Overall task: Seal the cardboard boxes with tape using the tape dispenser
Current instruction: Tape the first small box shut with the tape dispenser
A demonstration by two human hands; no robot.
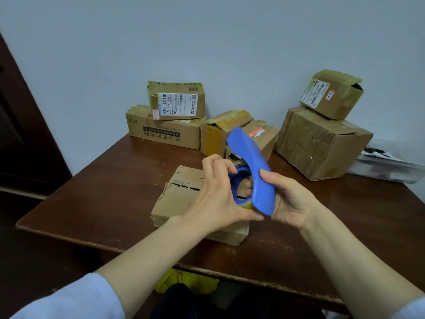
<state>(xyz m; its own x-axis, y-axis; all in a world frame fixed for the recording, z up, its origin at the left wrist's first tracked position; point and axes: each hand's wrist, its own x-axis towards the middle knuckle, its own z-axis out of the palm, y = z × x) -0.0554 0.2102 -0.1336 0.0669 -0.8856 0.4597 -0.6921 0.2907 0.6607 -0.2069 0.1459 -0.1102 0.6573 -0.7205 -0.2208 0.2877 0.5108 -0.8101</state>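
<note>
While both hands meet at the centre of the frame, the blue tape dispenser [250, 166] is held between them in the air, just above a flat cardboard box [177, 199] that lies on the brown bench [103, 192]. The right hand [289, 199] grips the dispenser from the right, its fingers curled round the body and its thumb [268, 178] pressed on the blue cover. The left hand [216, 199] holds it from the left, fingers [216, 161] curled against the upper side and thumb stretched under the lower end, where a yellowish edge of tape [248, 206] shows. The flat box has a torn, gaping seam along its top.

More boxes stand along the wall at the back of the bench. At upper centre-left a labelled box [177, 100] sits on a long printed box [161, 132]. Just right of these, behind the dispenser, are two smaller crumpled boxes [220, 132]. At upper right a small labelled box [333, 95] rests tilted on a large box [322, 143]. A clear plastic container [391, 164] sits at the right edge of the frame.
</note>
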